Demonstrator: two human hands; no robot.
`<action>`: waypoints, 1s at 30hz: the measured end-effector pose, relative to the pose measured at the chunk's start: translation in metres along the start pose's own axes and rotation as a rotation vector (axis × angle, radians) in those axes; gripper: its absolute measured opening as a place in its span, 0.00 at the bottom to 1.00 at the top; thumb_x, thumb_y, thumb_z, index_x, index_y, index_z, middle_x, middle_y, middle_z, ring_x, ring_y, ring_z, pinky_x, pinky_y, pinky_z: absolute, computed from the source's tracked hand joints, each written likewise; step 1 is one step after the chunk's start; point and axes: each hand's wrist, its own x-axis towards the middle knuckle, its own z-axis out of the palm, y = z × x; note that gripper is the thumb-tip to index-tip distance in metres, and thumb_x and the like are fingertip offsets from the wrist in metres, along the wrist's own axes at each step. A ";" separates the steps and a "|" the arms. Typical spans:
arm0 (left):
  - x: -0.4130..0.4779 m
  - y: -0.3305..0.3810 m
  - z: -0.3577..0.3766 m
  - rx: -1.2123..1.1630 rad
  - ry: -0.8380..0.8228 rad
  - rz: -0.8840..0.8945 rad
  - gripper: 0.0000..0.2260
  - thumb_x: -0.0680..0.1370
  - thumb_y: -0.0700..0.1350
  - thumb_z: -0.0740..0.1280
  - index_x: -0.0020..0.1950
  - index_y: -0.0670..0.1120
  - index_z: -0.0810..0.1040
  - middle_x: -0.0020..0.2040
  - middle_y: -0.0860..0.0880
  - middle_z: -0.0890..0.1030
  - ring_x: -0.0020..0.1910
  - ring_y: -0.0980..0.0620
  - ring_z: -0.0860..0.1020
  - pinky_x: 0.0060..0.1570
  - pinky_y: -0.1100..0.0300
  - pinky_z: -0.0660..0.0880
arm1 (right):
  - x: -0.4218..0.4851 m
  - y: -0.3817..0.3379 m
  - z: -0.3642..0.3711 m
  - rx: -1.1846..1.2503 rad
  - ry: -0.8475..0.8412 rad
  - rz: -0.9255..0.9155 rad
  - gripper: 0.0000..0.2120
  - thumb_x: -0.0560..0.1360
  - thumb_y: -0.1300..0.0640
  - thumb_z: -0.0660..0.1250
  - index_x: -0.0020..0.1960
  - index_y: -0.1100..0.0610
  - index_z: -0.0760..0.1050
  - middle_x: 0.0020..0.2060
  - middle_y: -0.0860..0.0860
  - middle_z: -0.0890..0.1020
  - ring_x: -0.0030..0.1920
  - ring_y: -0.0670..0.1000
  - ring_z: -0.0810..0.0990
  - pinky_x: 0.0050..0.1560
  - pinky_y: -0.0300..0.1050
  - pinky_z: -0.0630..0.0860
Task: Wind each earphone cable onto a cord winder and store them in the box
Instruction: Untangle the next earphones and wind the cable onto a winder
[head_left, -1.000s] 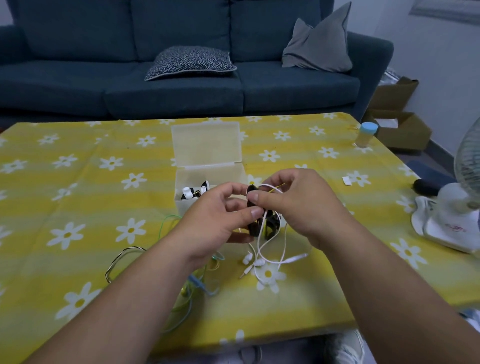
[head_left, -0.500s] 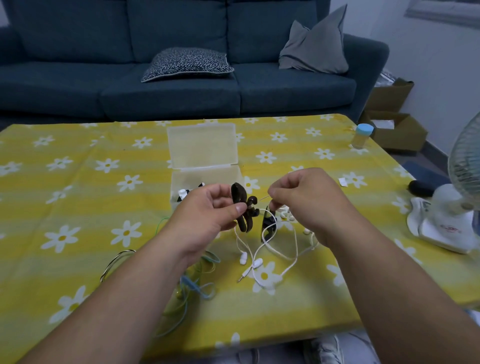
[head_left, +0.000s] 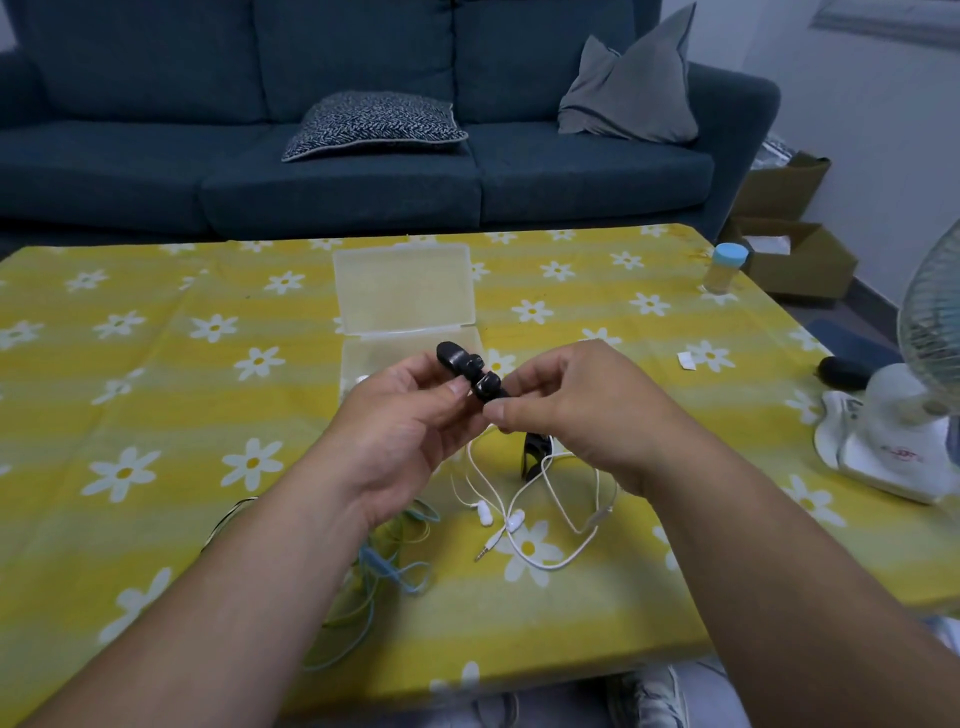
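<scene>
1. Left grip (head_left: 405, 415) is closed round a black cord winder (head_left: 470, 371), thumb on top. Right grip (head_left: 576, 410) pinches the winder's lower-right end.
2. The winder is held above the desk (head_left: 156, 415) at frame centre, just in front of the open clear box (head_left: 356, 364). Its long axis runs upper left to lower right, bridging both grips.
3. The white earphone cable (head_left: 540, 519) lies loose on the desk directly below the grips. Its loops pass under the right grip, so the right one is nearer.
4. One strand arcs up toward the right thumb; can't tell if it's pinched.
5. A second black winder (head_left: 535, 452) sits among the white loops.
6. Likely next: the right grip goes down for the cable while the left holds the winder.
7. A green-blue cable (head_left: 384, 561) lies unwound at lower left.
</scene>
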 end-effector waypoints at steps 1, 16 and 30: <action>0.000 -0.001 0.001 0.004 0.011 0.005 0.09 0.79 0.32 0.61 0.56 0.40 0.76 0.43 0.45 0.83 0.41 0.49 0.83 0.50 0.55 0.80 | 0.001 0.000 0.001 -0.011 0.016 -0.006 0.05 0.69 0.55 0.78 0.43 0.55 0.85 0.34 0.50 0.86 0.35 0.43 0.82 0.42 0.40 0.76; 0.000 0.002 -0.007 0.339 0.159 0.165 0.15 0.78 0.32 0.66 0.63 0.42 0.75 0.45 0.40 0.79 0.36 0.53 0.82 0.42 0.61 0.81 | 0.002 -0.004 -0.001 -0.084 0.124 -0.003 0.02 0.71 0.58 0.74 0.39 0.55 0.84 0.35 0.54 0.85 0.32 0.53 0.77 0.34 0.43 0.73; -0.003 0.005 -0.014 0.452 0.147 0.244 0.14 0.73 0.30 0.71 0.57 0.40 0.78 0.49 0.41 0.84 0.40 0.47 0.83 0.46 0.54 0.81 | 0.005 -0.012 0.009 -0.179 0.095 -0.213 0.07 0.73 0.63 0.70 0.39 0.53 0.82 0.31 0.46 0.84 0.32 0.46 0.80 0.35 0.43 0.76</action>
